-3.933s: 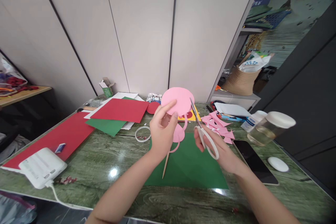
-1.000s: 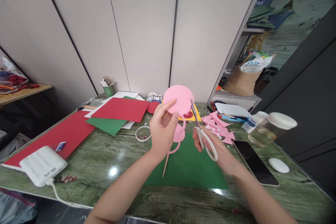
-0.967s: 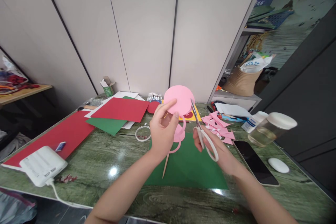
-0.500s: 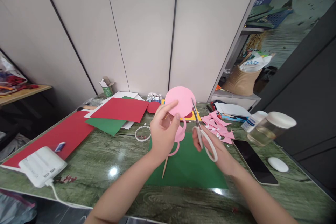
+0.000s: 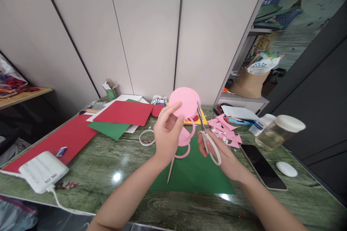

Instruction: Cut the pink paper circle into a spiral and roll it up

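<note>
My left hand (image 5: 168, 131) pinches a round pink paper (image 5: 187, 98) at its lower edge, thumb in front and index finger laid across it. A narrow curled pink strip (image 5: 193, 127) dangles from the disc's underside. In my right hand (image 5: 221, 151) are white-handled scissors (image 5: 203, 127), with their blades at the disc's right edge. Below the hands lie a green sheet (image 5: 200, 173), a wooden pencil (image 5: 170, 171) and another rounded pink piece (image 5: 183, 137), partly hidden by my left hand.
Pink scraps (image 5: 225, 131), a phone (image 5: 262, 168) and a lidded jar (image 5: 279, 133) stand to the right. Red sheets (image 5: 123, 112), a tape roll (image 5: 147, 138) and a white charger (image 5: 43, 171) are on the left. A cabinet wall (image 5: 146, 36) closes off the back.
The pink disc and my left hand have shifted slightly left and up. The curled strip hanging below has swung right. The scissors have moved slightly left along with the disc.
</note>
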### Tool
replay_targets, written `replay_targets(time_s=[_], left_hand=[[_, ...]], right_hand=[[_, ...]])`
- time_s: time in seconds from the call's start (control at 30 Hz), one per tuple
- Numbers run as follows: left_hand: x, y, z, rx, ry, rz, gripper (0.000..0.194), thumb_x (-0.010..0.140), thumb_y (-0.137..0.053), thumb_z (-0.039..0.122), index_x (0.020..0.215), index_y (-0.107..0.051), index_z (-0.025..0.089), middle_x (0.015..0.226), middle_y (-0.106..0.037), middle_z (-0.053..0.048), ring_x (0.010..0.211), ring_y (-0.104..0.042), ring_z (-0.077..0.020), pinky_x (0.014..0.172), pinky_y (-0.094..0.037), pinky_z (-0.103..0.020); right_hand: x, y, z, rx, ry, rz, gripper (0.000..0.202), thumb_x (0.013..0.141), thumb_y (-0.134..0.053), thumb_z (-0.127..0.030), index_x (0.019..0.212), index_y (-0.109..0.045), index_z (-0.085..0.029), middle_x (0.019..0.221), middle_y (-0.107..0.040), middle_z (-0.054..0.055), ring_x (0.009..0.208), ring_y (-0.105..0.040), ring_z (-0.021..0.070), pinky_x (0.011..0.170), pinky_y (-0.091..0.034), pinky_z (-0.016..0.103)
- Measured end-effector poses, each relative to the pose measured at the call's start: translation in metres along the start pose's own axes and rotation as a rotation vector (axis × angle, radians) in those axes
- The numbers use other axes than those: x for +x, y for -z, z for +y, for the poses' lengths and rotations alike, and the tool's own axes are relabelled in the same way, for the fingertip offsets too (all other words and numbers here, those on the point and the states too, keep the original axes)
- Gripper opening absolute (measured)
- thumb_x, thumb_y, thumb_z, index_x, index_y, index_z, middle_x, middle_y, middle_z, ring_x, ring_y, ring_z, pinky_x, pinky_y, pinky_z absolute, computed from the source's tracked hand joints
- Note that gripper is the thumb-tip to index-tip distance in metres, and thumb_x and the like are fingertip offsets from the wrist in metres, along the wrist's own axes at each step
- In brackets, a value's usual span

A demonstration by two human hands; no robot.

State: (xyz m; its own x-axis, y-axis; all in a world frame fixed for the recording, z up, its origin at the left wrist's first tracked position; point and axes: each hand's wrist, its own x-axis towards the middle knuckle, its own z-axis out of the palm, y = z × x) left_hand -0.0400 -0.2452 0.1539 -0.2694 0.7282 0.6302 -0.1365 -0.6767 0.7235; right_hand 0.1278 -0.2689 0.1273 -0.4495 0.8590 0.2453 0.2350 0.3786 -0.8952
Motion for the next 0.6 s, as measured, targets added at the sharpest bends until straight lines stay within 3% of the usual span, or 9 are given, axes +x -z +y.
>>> replay_targets(time_s=[0.17,0.37,0.6], left_hand=[[0.0001,0.0002,0.0003,0.026,0.008,0.015,0.029,0.077,-0.062,0.016,0.104,-0.064,0.024,0.102,-0.058,-0.004,0.092,-0.057,-0.0129,0.078,-0.050,-0.024],[0.0009,0.0007,0.0024,0.028,-0.005,0.006,0.029,0.077,-0.061,0.014,0.104,-0.064,0.024,0.102,-0.058,-0.005,0.093,-0.056,-0.0137,0.079,-0.049,-0.025],[0.0009,-0.0005,0.0033,0.009,0.011,-0.036,0.028,0.078,-0.060,0.013,0.103,-0.064,0.023,0.105,-0.058,-0.005,0.097,-0.056,-0.0148,0.080,-0.049,-0.026]], right_hand=[[0.0009,0.0005,-0.0002,-0.026,-0.025,-0.025,0.030,0.095,-0.028,-0.046,0.093,-0.046,-0.022,0.068,-0.046,-0.001,0.066,-0.040,0.0154,0.064,-0.030,0.030],[0.0001,0.0021,0.0008,-0.051,0.002,-0.033,0.034,0.093,-0.028,-0.051,0.084,-0.043,-0.022,0.070,-0.045,-0.001,0.068,-0.039,0.0159,0.066,-0.030,0.031],[-0.0006,0.0027,-0.0012,-0.021,0.043,-0.032,0.036,0.093,-0.026,-0.052,0.097,-0.045,-0.021,0.071,-0.045,-0.001,0.068,-0.040,0.0160,0.066,-0.031,0.032]])
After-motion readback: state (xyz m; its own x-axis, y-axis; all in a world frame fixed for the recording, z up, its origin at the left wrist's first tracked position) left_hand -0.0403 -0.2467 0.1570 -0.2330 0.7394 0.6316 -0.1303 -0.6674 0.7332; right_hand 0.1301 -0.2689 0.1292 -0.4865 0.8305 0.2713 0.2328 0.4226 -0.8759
